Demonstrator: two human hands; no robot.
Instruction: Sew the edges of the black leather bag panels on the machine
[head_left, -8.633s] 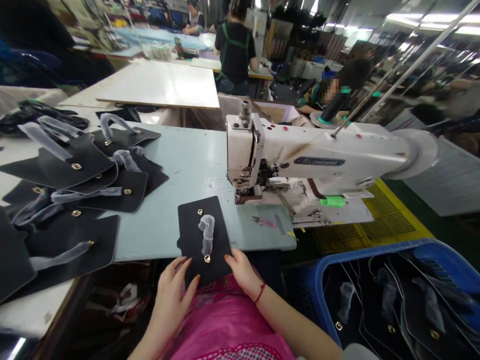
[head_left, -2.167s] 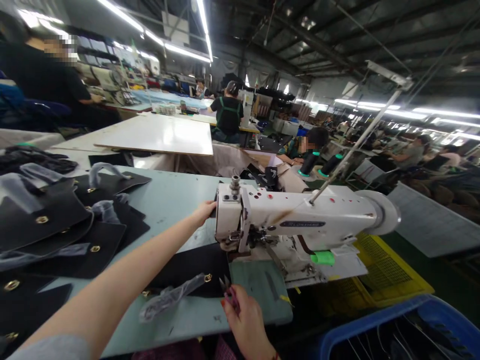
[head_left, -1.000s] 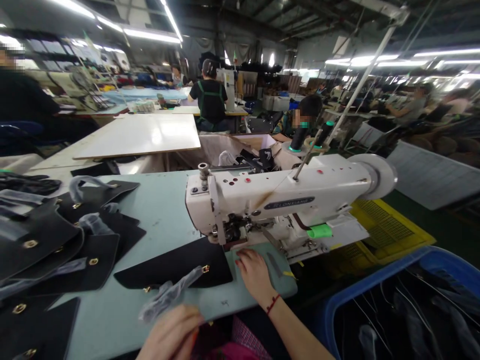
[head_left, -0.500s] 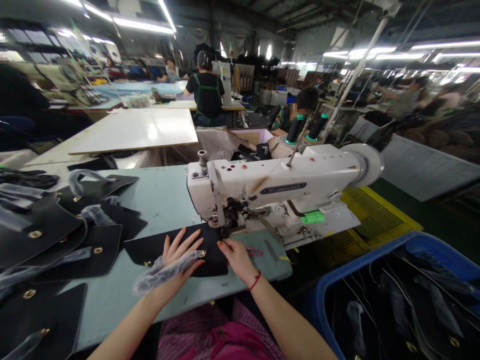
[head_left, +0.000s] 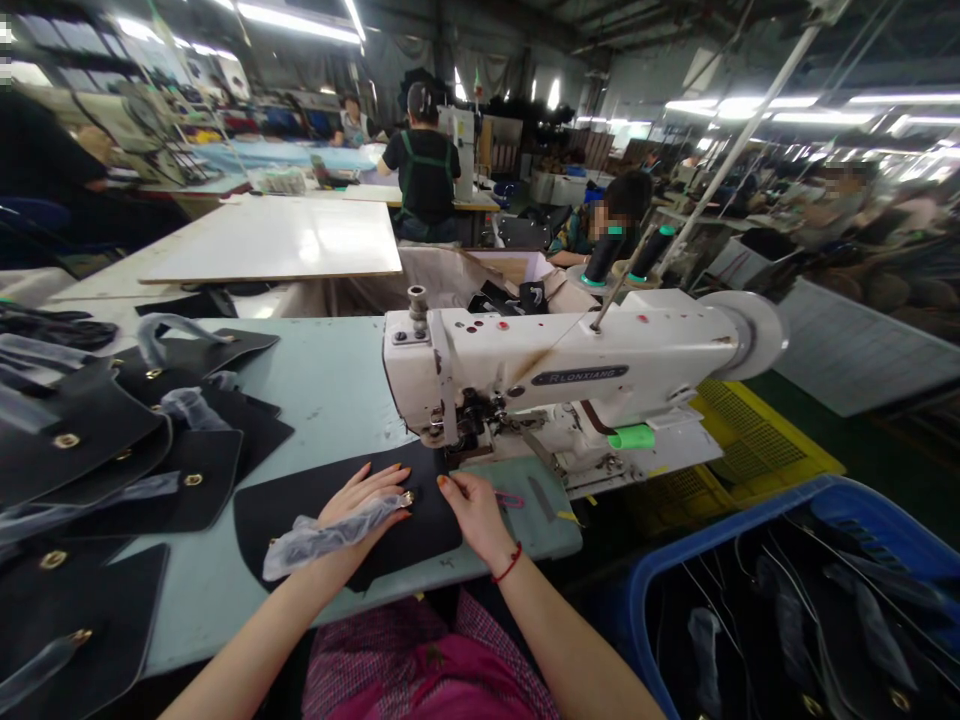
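Observation:
A black leather flap (head_left: 300, 505) with a gold clasp lies on the pale green table (head_left: 330, 390), its right end under the head of the white sewing machine (head_left: 555, 375). My left hand (head_left: 360, 500) lies flat on the flap, fingers spread, with a clear plastic wrap (head_left: 322, 535) draped across it. My right hand (head_left: 469, 505) rests fingers-down on the flap's right edge near the needle, open. A pink thread snip (head_left: 510, 499) lies on the table just right of that hand.
A pile of black flaps with gold clasps (head_left: 112, 440) covers the table's left side. A blue bin (head_left: 787, 600) holding more black pieces stands at the lower right. A yellow crate (head_left: 757, 445) sits behind the machine. Other people work at tables farther back.
The flap has slid to the left and toward me, showing more of its rounded left end. Both hands stay on it, the left one shifted slightly right.

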